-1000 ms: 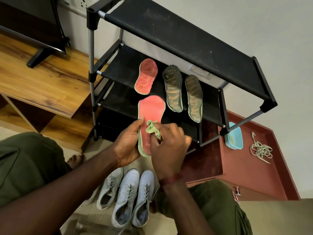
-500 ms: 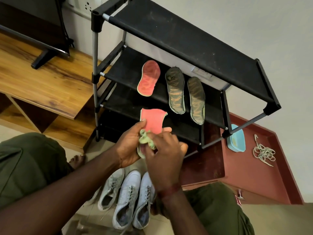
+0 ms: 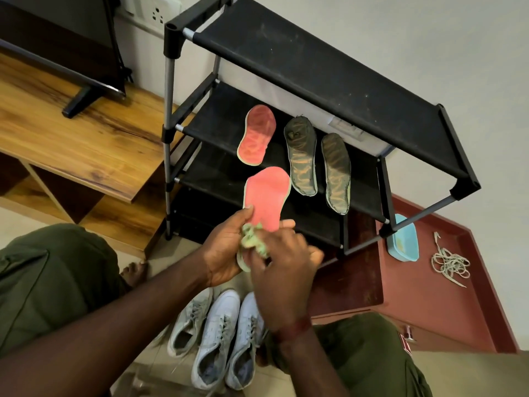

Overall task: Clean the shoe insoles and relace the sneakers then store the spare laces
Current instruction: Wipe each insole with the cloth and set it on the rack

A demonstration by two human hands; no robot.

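Gripping pink insole (image 3: 267, 196) in left hand (image 3: 226, 250) | right hand (image 3: 283, 279) pinching green cloth (image 3: 252, 240), blurred | its heel hidden behind both

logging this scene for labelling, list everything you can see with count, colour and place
held insole: 1, pink, in front of the rack
shelf insole: 1, pink, rack's second shelf
dark insoles: 2, olive-black, same shelf, side by side
cloth: 1, green, against the held insole
sneakers: 3 visible, white-grey, floor below the hands
laces: 1 bundle, pale, on the red ledge
tub: 1, blue, red ledge, beside the rack
shoe rack: 1, black, against the wall
wooden unit: 1, brown, left
television: 1, black, on the wooden unit
left hand: grips the held insole
right hand: holds the cloth
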